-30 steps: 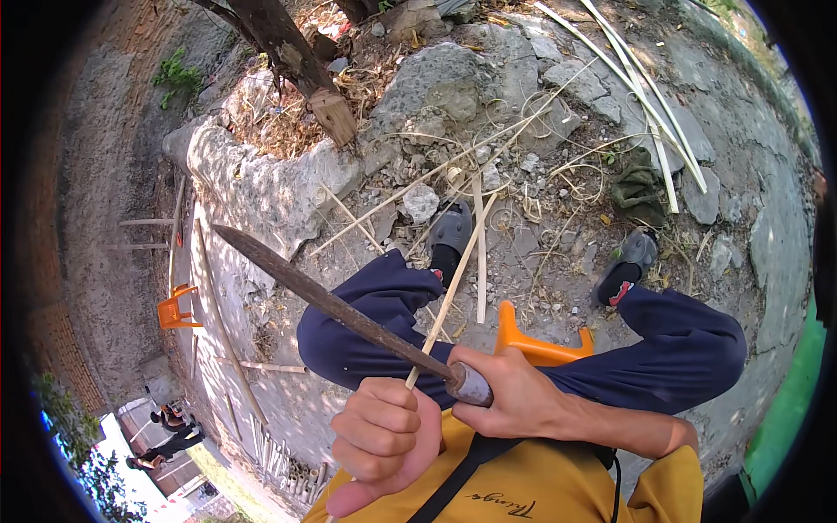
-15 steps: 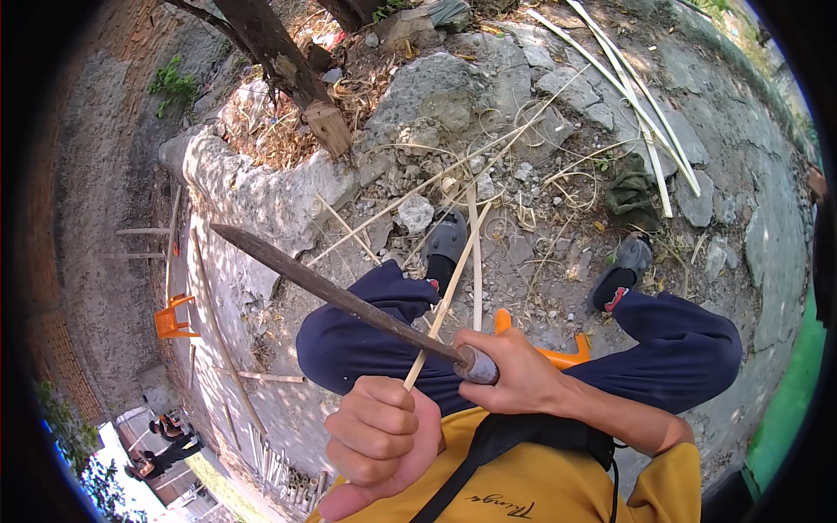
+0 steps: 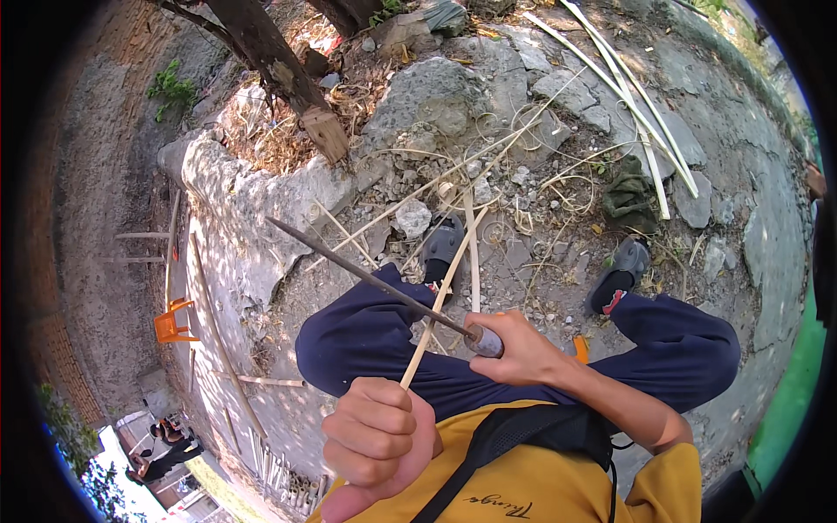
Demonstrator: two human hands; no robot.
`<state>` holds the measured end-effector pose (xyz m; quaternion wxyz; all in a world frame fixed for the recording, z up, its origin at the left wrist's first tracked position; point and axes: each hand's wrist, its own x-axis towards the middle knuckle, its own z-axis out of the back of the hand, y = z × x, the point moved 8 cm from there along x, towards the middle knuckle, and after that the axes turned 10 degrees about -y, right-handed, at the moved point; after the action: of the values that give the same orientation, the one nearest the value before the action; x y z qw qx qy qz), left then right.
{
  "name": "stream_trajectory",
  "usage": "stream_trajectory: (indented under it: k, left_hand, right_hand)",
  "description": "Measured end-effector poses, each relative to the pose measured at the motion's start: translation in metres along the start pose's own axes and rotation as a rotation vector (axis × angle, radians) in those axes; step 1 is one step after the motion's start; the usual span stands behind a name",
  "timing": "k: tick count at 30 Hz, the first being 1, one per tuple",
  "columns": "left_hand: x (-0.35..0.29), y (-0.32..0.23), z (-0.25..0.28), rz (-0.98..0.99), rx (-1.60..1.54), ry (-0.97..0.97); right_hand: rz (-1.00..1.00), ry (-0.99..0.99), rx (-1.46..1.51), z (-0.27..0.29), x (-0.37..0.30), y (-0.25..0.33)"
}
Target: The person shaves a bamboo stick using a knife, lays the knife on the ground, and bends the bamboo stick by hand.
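My left hand (image 3: 377, 436) is closed in a fist around a thin, pale bamboo strip (image 3: 418, 356), which runs forward from it past my knee toward the ground between my feet. My right hand (image 3: 523, 349) grips the pale round handle of a long dark-bladed knife (image 3: 384, 284). The blade points to the far left and crosses the strip, its thin edge turned toward my view. Whether blade and strip touch at the crossing I cannot be sure.
Long pale strips (image 3: 623, 87) lie at the far right; shavings and curls litter the rubble (image 3: 510, 231) between my shoes. A sawn trunk (image 3: 324, 131), a rough stone border (image 3: 261, 196), an orange stool (image 3: 176, 322) and poles lie leftward. Another person (image 3: 166, 458) is far off, lower left.
The knife has moved slightly forward along the strip with my right hand, and its blade has rolled so that it looks thinner. My left hand stays nearly in place.
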<state>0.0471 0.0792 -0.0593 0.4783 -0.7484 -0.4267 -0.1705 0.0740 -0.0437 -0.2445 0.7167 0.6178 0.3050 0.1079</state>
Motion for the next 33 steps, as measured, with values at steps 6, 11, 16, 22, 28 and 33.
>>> stream_trajectory:
  k: [6, 11, 16, 22, 28, 33]
  left_hand:
    - [0.001, -0.003, 0.007, 0.026, 0.06, 0.001]
    - [0.002, 0.0, 0.008, 0.027, 0.058, 0.01]
    - [0.004, 0.001, 0.01, 0.021, 0.053, 0.009]
    - [0.012, 0.003, 0.018, 0.025, 0.104, -0.043]
    - [0.019, 0.006, 0.023, 0.031, 0.209, -0.237]
    - [0.02, 0.011, 0.031, 0.035, 0.289, -0.303]
  right_hand:
    - [0.029, -0.078, -0.008, 0.0, 0.003, 0.006]
    - [0.046, -0.068, -0.026, 0.0, 0.016, -0.012]
    - [-0.068, -0.183, -0.069, 0.005, 0.038, -0.076]
    - [-0.009, -0.153, 0.033, -0.011, 0.023, -0.037]
    - [0.202, -0.184, 0.097, -0.027, 0.019, -0.013]
    - [-0.037, -0.199, 0.101, -0.027, 0.031, -0.041]
